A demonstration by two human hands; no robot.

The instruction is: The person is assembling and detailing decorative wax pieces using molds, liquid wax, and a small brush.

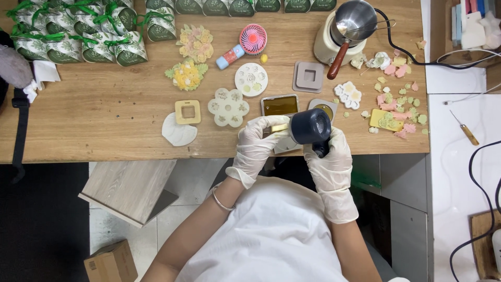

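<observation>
Right hand (333, 167), gloved, wrapped tight around the handle of a dark blower (311, 127), barrel end-on to the camera. Left hand (254, 147), gloved too, fingers pinched on a small yellow bar (280, 127) held right against the blower's left side, above the near edge of the wooden table (104, 115). Just beyond the blower, a rectangular tin (280, 105) with amber-yellow liquid inside, and beside that a small grey mould (324, 109) with a yellow-filled round hollow. Farther left of the blower, a flower-shaped mould (228, 107) and a round mould (251, 79), both with pale green and cream pieces in their hollows. Beyond the blower, an empty grey square mould (308, 77), then a cream pot (329, 44) with a steel ladle (352, 26) resting on top. Right of the blower, scattered pink, green and yellow scraps (399, 96). Far left of the blower, rows of green-ribboned boxes (78, 36).
</observation>
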